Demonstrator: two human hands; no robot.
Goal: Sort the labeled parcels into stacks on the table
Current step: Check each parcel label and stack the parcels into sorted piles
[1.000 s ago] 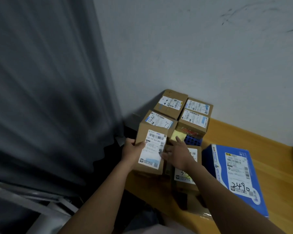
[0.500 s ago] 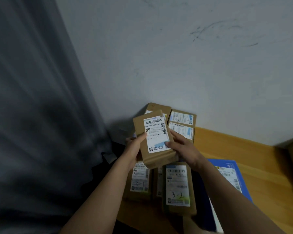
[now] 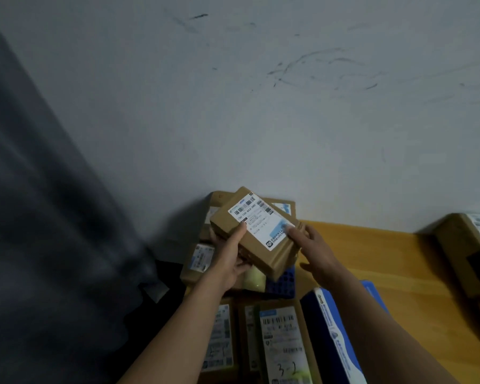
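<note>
Parcel in hand: a flat brown cardboard parcel with a white barcode label (image 3: pixel 257 235) is held tilted in the air, above the cluster of boxes by the wall and not yet set on any stack.
Left hand: the left hand (image 3: pixel 227 257) grips the parcel's near-left corner, thumb on top and fingers underneath.
Right hand: the right hand (image 3: pixel 315 250) is relaxed and not clasping, with one outstretched fingertip (image 3: pixel 288 231) touching the label's blue patch.
Step in hand: probably reading the label to choose a stack.
Done so far: several parcels lie label-up in the corner of the yellow wooden table (image 3: pixel 385 259). These include a brown cardboard parcel hand-marked "3-2" (image 3: pixel 284 342), a brown labeled parcel just beside it on the left (image 3: pixel 219 339), a blue cardboard box with a white label (image 3: pixel 341 328) and brown boxes against the wall (image 3: pixel 284 207).
Apart: another brown labeled box (image 3: pixel 466 245) sits well to the right.
Left to do: placing this parcel. Whether the groups are finished stacks I cannot tell.
</note>
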